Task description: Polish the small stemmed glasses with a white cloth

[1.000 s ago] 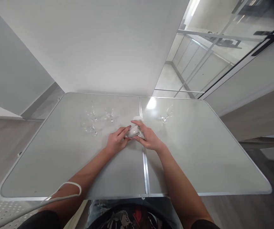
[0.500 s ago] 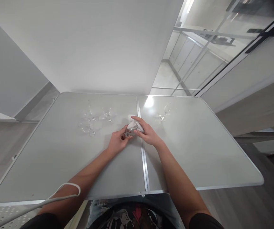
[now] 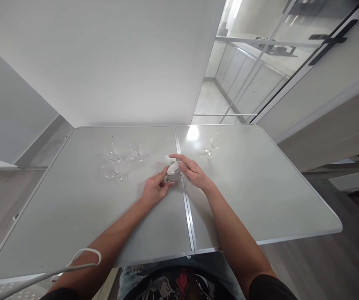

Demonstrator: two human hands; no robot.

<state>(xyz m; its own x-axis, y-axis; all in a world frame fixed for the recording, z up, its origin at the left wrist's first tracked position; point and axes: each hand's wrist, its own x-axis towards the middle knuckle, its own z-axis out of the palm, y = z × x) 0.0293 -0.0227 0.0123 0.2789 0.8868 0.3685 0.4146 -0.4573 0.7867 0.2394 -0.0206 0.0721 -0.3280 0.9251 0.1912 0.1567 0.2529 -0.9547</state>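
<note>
My left hand [image 3: 153, 190] grips the lower part of a clear stemmed glass [image 3: 170, 176] near the middle of the grey table [image 3: 73, 216]. My right hand [image 3: 192, 172] presses a white cloth [image 3: 173, 166] into and around the bowl of that glass, fingers curled over it. Both hands meet just left of the table's centre seam [image 3: 185, 208].
Three clear stemmed glasses [image 3: 113, 160] are grouped at the back left of the table. One more glass [image 3: 212, 146] stands at the back right. A white cord [image 3: 84, 258] loops over the near left edge. A white wall and glass partitions lie behind.
My right hand has shifted the cloth over the glass bowl while my left hand keeps its hold. The view has drifted slightly, so the table sits a little more to the left.
</note>
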